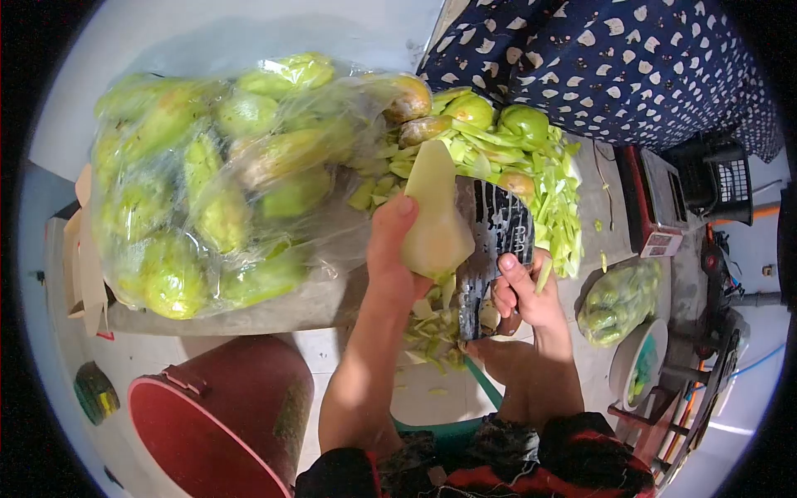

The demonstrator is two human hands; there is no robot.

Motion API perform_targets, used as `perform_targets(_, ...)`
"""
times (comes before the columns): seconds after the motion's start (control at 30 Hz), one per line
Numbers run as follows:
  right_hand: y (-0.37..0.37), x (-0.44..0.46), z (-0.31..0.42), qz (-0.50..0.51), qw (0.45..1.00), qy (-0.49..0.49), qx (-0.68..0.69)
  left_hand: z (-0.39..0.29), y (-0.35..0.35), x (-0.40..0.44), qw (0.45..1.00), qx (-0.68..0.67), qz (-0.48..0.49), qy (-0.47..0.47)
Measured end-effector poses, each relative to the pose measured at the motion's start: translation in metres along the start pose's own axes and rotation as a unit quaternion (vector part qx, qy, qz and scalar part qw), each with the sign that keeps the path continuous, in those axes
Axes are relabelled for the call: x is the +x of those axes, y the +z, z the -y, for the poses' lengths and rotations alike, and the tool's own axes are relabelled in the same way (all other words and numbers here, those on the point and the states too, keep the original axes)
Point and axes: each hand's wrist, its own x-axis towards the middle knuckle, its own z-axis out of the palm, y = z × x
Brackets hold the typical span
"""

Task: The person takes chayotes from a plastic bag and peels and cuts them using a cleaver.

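My left hand (392,236) is closed around a peeled green papaya (436,224), pale and smooth, held upright with its narrow end at the top. Just to its right, my right hand (527,295) grips a broad-bladed knife (490,232) with a worn black coating and some lettering. The thumb lies on the blade's face, and the handle is largely hidden. A thin peel strip (544,275) sticks up by the right fingers. Behind both hands lies a heap of green peelings (556,199) with some unpeeled fruit (523,124) among it.
A clear plastic bag (224,183) full of green papayas covers the table's left side. Below stands a red bucket (224,415). At right are a red scale (660,199), a black basket (730,178), a smaller filled bag (618,303) and a white bowl (639,365). Patterned dark cloth (614,66) hangs opposite.
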Motion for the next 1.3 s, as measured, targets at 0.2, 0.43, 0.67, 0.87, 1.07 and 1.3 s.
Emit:
perform_targets(0.2, -0.003, 0.001, -0.001, 0.015, 1.000, -0.005, -0.024, 0.003, 0.002, 0.003, 1.000, 0.013, -0.002, -0.018)
perform_targets(0.43, -0.007, 0.003, 0.003, -0.020, 1.000, 0.009, -0.020, 0.012, 0.003, 0.006, 0.998, 0.029, 0.030, -0.053)
perform_targets(0.67, -0.003, 0.004, 0.000, -0.010, 1.000, -0.002, -0.012, 0.020, -0.003, 0.008, 0.998, 0.001, 0.004, -0.059)
perform_targets(0.87, -0.003, 0.008, 0.004, -0.007, 1.000, -0.001, -0.017, 0.020, -0.002, 0.006, 0.998, 0.013, 0.019, -0.053)
perform_targets(1.07, -0.012, 0.002, 0.003, -0.113, 0.987, -0.103, -0.059, 0.002, 0.000, 0.016, 0.998, 0.016, 0.057, 0.017)
perform_targets(1.3, 0.042, -0.024, -0.003, -0.001, 0.811, -0.314, -0.494, 0.000, -0.008, 0.021, 0.975, 0.017, -0.028, 0.218)
